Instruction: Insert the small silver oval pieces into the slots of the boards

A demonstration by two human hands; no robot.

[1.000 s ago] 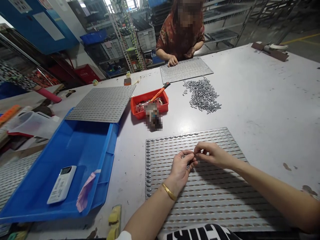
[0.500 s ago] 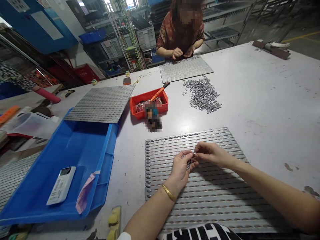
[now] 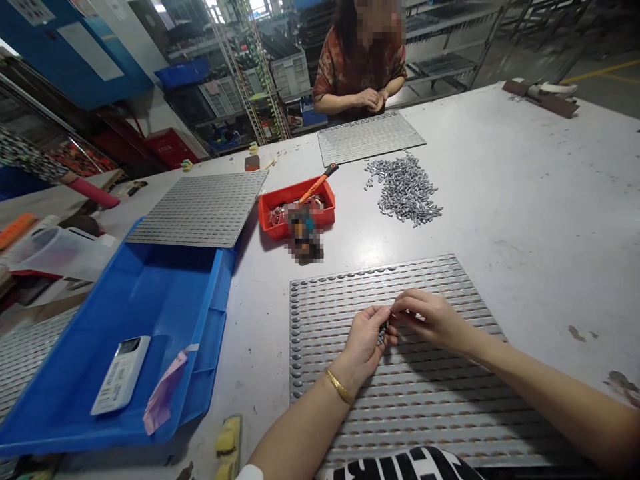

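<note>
My left hand (image 3: 364,339) is curled around several small grey oval pieces (image 3: 383,333), above a grey ridged plate (image 3: 425,413). At its thumb and forefinger, the fingertips of my right hand (image 3: 431,321) are pinched together. Whatever those fingertips hold is too small to make out. The plate has many rows of slots. Oval pieces (image 3: 295,331) sit in a line down its left edge, and more run along part of its far edge. Beyond the plate lies a loose heap of the same pieces (image 3: 409,191).
Across the table, a co-worker (image 3: 363,67) has both hands together over a similar plate (image 3: 373,141). A red bin (image 3: 273,230) holds an orange-handled tool (image 3: 317,185). At left, a blue crate (image 3: 165,287) bears another plate (image 3: 200,207) and contains a white device (image 3: 121,375). Yellow blocks (image 3: 228,443) lie nearby.
My right hand has shifted slightly down and right, its fingertips still by my left thumb. The co-worker's hands have come together.
</note>
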